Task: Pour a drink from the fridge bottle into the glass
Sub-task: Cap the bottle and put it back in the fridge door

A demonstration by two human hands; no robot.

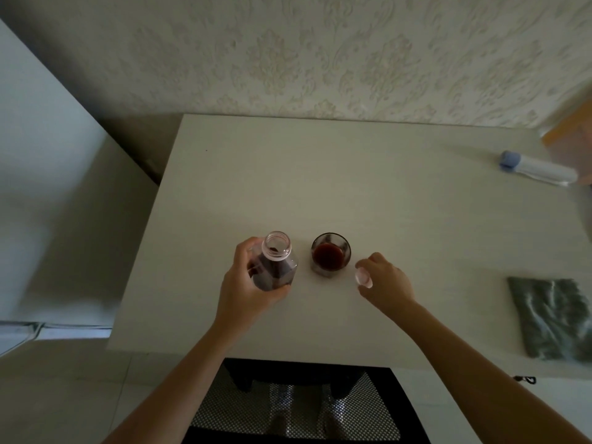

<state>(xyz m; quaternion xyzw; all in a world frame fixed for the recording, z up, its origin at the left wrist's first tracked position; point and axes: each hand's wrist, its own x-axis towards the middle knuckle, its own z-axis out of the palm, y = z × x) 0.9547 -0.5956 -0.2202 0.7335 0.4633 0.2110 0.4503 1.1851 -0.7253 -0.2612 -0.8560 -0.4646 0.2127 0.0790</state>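
A: Left hand (246, 283)?
B: Wrapped round the open bottle (273, 262), upright on the table (384, 193). Forearm reaches in from the near edge.
A: Right hand (382, 277)?
B: Just right of the glass (331, 254), fingers pinching the pale cap (363, 277). Glass holds dark drink, stands beside the bottle, apart.
A: Room?
B: Bare tabletop behind both. Grey cloth (554, 318) and white tube (535, 168) far right.

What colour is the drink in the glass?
Dark reddish-brown, seen from above in the head view, inside the glass.
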